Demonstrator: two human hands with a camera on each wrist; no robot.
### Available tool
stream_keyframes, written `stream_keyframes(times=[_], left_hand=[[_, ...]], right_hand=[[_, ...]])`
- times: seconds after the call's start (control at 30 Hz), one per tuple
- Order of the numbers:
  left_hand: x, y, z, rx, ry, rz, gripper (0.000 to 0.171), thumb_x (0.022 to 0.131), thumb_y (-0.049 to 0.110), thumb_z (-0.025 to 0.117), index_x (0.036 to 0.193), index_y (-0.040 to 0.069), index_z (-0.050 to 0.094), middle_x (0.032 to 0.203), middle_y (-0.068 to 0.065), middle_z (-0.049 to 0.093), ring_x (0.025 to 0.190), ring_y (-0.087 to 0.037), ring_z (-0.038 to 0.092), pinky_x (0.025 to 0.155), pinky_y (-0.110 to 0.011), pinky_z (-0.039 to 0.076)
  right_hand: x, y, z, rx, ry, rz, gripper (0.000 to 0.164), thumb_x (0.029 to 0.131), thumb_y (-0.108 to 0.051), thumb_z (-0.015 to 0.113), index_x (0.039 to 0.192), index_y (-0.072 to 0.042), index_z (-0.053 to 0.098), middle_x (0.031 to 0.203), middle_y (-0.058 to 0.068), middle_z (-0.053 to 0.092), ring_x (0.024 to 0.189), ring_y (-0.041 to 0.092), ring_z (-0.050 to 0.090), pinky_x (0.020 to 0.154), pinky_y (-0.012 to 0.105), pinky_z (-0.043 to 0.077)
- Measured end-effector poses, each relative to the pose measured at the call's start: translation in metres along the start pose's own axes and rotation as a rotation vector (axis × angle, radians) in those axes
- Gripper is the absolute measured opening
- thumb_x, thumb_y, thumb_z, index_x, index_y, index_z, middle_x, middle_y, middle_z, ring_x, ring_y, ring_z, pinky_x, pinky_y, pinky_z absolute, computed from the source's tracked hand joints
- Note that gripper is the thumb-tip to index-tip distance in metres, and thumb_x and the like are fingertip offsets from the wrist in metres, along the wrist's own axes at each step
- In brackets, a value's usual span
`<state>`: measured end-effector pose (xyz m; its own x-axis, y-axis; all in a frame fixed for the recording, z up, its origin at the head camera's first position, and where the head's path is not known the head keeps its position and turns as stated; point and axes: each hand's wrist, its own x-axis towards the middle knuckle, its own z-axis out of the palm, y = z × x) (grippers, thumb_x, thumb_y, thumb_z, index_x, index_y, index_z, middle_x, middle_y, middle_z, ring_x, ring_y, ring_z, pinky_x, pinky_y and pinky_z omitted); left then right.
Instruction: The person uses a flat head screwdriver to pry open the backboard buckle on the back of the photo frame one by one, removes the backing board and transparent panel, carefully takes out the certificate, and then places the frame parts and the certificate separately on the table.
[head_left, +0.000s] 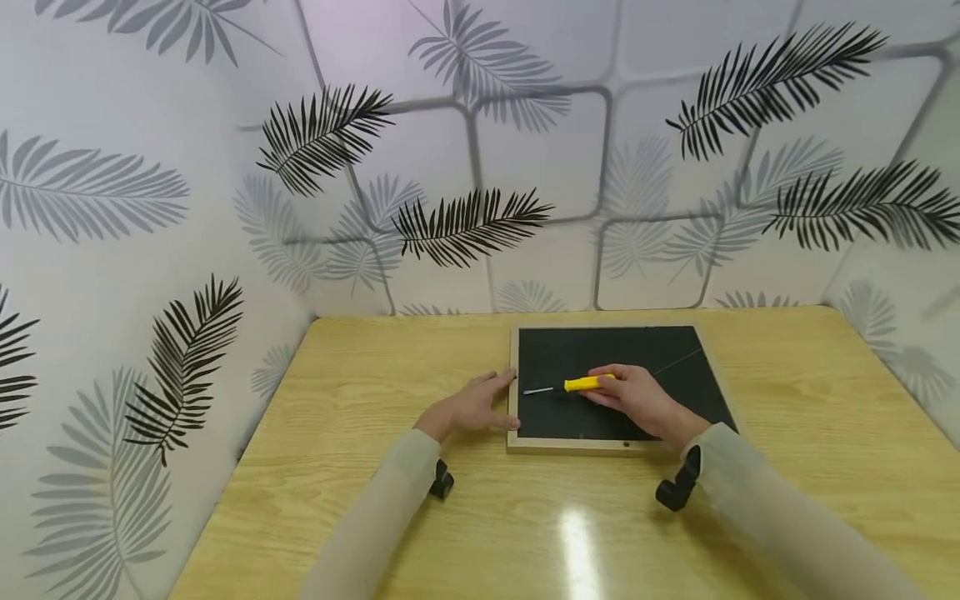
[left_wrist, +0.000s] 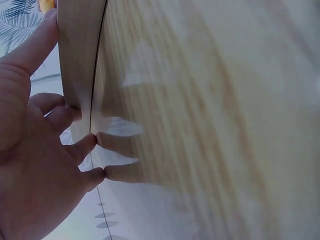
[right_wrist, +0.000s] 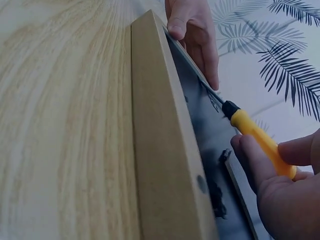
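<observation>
A light wooden frame with a black panel point(head_left: 607, 354) lies flat on the table. My right hand point(head_left: 636, 398) grips a flat-tipped screwdriver point(head_left: 581, 384) by its yellow handle. The blade points left over the panel, its tip close to the frame's left inner edge. At that left side, my left hand point(head_left: 474, 404) rests against the wooden frame point(head_left: 513, 354), thumb at the near corner and other fingers spread along the outer side. The left wrist view shows the fingertips point(left_wrist: 98, 174) touching the table beside the frame.
The wooden table point(head_left: 375, 367) extends around the frame, up to a wall point(head_left: 540, 275) with a leaf pattern. In the right wrist view, a thin strip point(right_wrist: 241, 192) lies along the dark panel. A small dark spot point(head_left: 626, 444) marks the frame's near side.
</observation>
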<state>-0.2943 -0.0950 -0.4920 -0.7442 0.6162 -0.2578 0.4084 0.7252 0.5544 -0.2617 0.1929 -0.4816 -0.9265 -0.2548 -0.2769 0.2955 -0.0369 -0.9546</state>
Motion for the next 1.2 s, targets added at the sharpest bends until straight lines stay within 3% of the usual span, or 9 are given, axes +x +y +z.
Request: stream_keyframes(times=[0.43,0.7,0.93,1.2], left_hand=[[-0.002,-0.005,-0.002,0.041,0.017,0.065,0.092,0.087,0.041,0.066,0.152,0.006,0.011,0.157,-0.008,0.014,0.142,-0.031,0.014,0.113,-0.041,0.016],[0.003,-0.009,-0.006,0.021,0.019,0.03,0.093,0.087,0.042,0.067,0.153,0.012,0.009,0.157,-0.003,0.013,0.143,-0.026,0.01,0.113,-0.04,0.016],[0.001,-0.009,-0.003,-0.019,0.008,0.044,0.093,0.087,0.041,0.067,0.153,0.01,0.009,0.157,-0.004,0.012,0.143,-0.027,0.009,0.113,-0.041,0.015],[0.0,-0.007,-0.002,-0.021,0.004,0.026,0.093,0.087,0.041,0.067,0.153,0.012,0.01,0.157,-0.002,0.013,0.143,-0.027,0.009,0.113,-0.041,0.016]], right_hand=[[-0.001,-0.006,0.007,0.003,0.054,0.085,0.04,0.101,-0.001,0.039,0.138,0.014,0.034,0.138,0.032,0.032,0.098,0.02,0.064,0.087,0.029,0.049],[0.001,-0.011,0.01,-0.029,0.063,0.061,0.04,0.101,-0.001,0.04,0.138,0.014,0.035,0.138,0.031,0.032,0.104,0.024,0.062,0.088,0.03,0.048],[0.002,-0.005,0.011,-0.029,0.088,0.085,0.039,0.101,-0.002,0.041,0.137,0.012,0.038,0.138,0.029,0.034,0.102,0.022,0.061,0.087,0.029,0.048],[0.0,-0.001,0.008,-0.057,0.047,0.058,0.037,0.1,0.0,0.041,0.135,0.015,0.039,0.136,0.032,0.035,0.1,0.023,0.063,0.086,0.03,0.049]])
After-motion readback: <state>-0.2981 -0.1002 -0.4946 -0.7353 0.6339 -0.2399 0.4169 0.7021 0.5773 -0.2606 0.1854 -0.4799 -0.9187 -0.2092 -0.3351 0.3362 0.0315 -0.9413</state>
